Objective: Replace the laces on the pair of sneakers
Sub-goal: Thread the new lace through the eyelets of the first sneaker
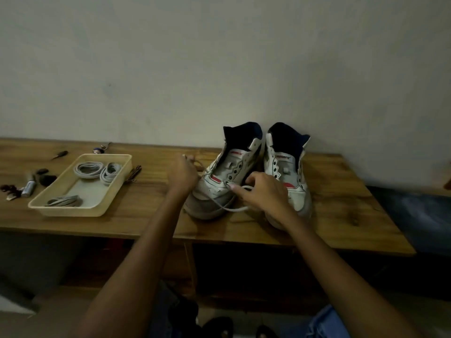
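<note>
Left hand (183, 174): fingers curled round one end of a pale lace (220, 206), the lace tip poking out past the knuckles toward 10 o'clock. Hand sits just beside the left sneaker (219, 181), at its 9 o'clock side.

Right hand (264, 191): thumb and forefinger pinch the same lace at a lower eyelet of the left sneaker, near its toe end. From there the lace sags in a loose loop over the toe cap toward 6 o'clock and curves back up under the right hand. Whether the lace passes through an eyelet cannot be told; the fingers cover that spot.

Both sneakers are white high-tops with red trim and dark collars, standing upright side by side, toes toward the viewer, heels close to the wall (219, 57). The right sneaker (288, 172) stands at 3 o'clock of the left one, sides nearly touching. Its upper eyelets show no lace.

Sneakers rest on a wooden table (341, 203), right of centre. At 9 o'clock of the sneakers, well apart, lies a cream tray (39, 203) holding three coiled grey laces (89, 169): two coils at its far end, one at its near end. Further toward 9 o'clock, small dark items and a light cylindrical tube (28, 186) lie on the tabletop; too dim to identify.
</note>
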A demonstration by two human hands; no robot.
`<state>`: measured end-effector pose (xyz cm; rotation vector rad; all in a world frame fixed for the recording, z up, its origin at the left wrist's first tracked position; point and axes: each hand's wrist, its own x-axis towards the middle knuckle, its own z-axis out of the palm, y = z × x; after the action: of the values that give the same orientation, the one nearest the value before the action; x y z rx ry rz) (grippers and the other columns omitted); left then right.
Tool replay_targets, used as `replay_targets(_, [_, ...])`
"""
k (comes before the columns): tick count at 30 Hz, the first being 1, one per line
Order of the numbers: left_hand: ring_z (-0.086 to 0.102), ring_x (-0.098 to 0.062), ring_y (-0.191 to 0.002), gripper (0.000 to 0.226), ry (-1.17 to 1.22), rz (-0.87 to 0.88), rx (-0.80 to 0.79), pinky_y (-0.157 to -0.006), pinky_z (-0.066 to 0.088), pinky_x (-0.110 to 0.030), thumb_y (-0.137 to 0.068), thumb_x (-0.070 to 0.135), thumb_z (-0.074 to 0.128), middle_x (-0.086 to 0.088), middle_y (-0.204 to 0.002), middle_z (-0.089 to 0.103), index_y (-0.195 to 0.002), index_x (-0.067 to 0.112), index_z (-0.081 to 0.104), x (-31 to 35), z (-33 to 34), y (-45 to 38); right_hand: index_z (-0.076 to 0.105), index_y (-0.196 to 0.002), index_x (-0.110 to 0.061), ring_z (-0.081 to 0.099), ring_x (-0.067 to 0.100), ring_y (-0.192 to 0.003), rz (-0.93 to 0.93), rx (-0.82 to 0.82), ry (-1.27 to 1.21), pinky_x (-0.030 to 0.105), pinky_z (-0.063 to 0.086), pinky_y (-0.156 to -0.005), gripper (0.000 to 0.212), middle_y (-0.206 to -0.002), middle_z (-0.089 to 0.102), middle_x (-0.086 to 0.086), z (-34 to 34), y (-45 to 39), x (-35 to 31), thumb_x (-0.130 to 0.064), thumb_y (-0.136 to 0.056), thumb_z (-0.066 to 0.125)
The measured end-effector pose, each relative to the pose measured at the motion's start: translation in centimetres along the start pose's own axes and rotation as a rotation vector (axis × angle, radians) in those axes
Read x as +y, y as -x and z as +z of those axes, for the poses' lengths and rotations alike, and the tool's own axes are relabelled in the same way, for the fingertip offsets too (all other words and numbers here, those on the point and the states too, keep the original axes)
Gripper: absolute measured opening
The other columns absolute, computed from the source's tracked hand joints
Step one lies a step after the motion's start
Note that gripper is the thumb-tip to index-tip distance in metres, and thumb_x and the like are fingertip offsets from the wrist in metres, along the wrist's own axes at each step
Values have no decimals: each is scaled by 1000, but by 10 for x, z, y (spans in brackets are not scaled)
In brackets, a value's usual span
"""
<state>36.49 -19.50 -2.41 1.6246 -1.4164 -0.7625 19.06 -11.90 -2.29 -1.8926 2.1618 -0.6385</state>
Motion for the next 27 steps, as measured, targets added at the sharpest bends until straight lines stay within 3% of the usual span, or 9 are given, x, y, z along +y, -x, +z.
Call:
replay_targets(3, [64, -31, -90, 24, -227, 87, -115, -80, 51, -44, -93, 27, 54, -14, -96, 68, -96, 3, 58, 3, 3, 4, 64, -93, -9, 56, 16, -71, 115, -21, -240, 26, 38, -59, 61, -80, 61, 0, 4, -4, -9, -67, -84, 47])
replay_targets(8, [62, -18, -83, 16, -259, 117, -241, -73, 51, -31, -83, 24, 70, -4, -87, 66, -89, 9, 68, 10, 6, 16, 39, -113, -10, 57, 23, -88, 220, 34, -161, 31, 41, -67, 61, -102, 57, 5, 23, -6, -21, -61, -84, 54])
replay_targets(12, [62, -16, -74, 12, -143, -32, -81, -61, 50, -20, -91, 11, 59, -5, -96, 68, -96, 6, 68, 11, 1, 15, 39, -115, -9, 59, 30, -95, 209, 52, -169, 36, 43, -74, 48, -106, 62, 12, 23, -8, -15, -48, -90, 50])
replay_targets(17, [62, -31, -100, 16, -157, -46, 390, -81, 45, -32, -87, 2, 56, -16, -105, 67, -100, 0, 66, -8, -45, -7, 41, -127, -14, 56, 29, -103, 185, -41, -164, 36, 42, -80, 47, -115, 61, 10, 14, -8, -6, -43, -91, 48])
replay_targets(20, [64, -27, -84, 10, 335, -176, 552, -79, 54, -39, -89, 3, 54, -12, -93, 64, -94, 4, 62, -15, -59, -24, 41, -130, -17, 53, 26, -109, 188, -92, -247, 38, 43, -88, 49, -123, 57, 6, 12, -7, -3, -46, -91, 48])
replay_targets(22, [59, -17, -67, 6, 779, -289, 574, -65, 56, -29, -94, 3, 48, -4, -82, 54, -92, 6, 53, -7, -59, -24, 40, -130, -18, 53, 26, -111, 203, -94, -268, 38, 42, -89, 50, -126, 56, 6, 14, -7, -5, -49, -91, 47])
replay_targets(23, [55, -13, -60, 7, 866, -302, 564, -57, 53, -20, -96, 3, 46, -2, -77, 51, -91, 6, 50, -4, -56, -23, 40, -130, -19, 53, 27, -111, 211, -91, -269, 38, 42, -87, 50, -126, 56, 6, 15, -7, -5, -50, -91, 47])
replay_targets(25, [50, -7, -57, 11, 679, -225, 475, -44, 41, -12, -96, 7, 46, -1, -74, 52, -98, 2, 54, 3, -47, -16, 40, -130, -19, 52, 26, -111, 218, -96, -284, 37, 42, -88, 52, -126, 56, 6, 15, -6, -4, -52, -91, 48])
replay_targets(27, [47, -5, -63, 22, 371, -76, 271, -51, 39, -16, -97, 17, 46, -1, -85, 56, -109, 3, 57, 13, -36, -1, 40, -130, -18, 52, 25, -111, 208, -95, -290, 39, 44, -90, 53, -125, 56, 5, 14, -5, -4, -53, -90, 49])
